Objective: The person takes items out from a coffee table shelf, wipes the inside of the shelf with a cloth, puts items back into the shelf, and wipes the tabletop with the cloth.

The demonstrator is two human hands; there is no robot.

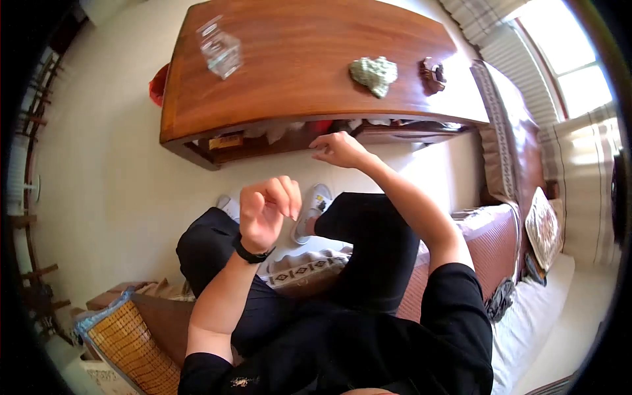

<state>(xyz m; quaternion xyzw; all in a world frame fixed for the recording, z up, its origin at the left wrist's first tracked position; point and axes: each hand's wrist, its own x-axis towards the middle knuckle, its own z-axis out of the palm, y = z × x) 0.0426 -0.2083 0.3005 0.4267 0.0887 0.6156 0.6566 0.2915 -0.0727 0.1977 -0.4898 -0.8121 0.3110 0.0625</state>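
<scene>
My left hand [266,209] hangs in the air above my lap, palm turned up and fingers loosely bent, with nothing in it. A black wristband [253,253] circles that wrist. Farther forward, my right hand [340,150] hovers just short of the front edge of the wooden coffee table [296,62]. Its fingers are slightly bent and apart, and no object shows between them. On the tabletop lie a clear plastic container [221,52], a crumpled pale green cloth [374,76] and a small dark brown object [433,75] whose kind I cannot make out.
Under the tabletop, a shelf holds a yellow box [226,141] and other items. A red bin [158,85] stands beyond the table's left end. I sit on a sofa [484,247] with a cushion [544,220] at right. A woven bamboo mat [128,332] lies at lower left.
</scene>
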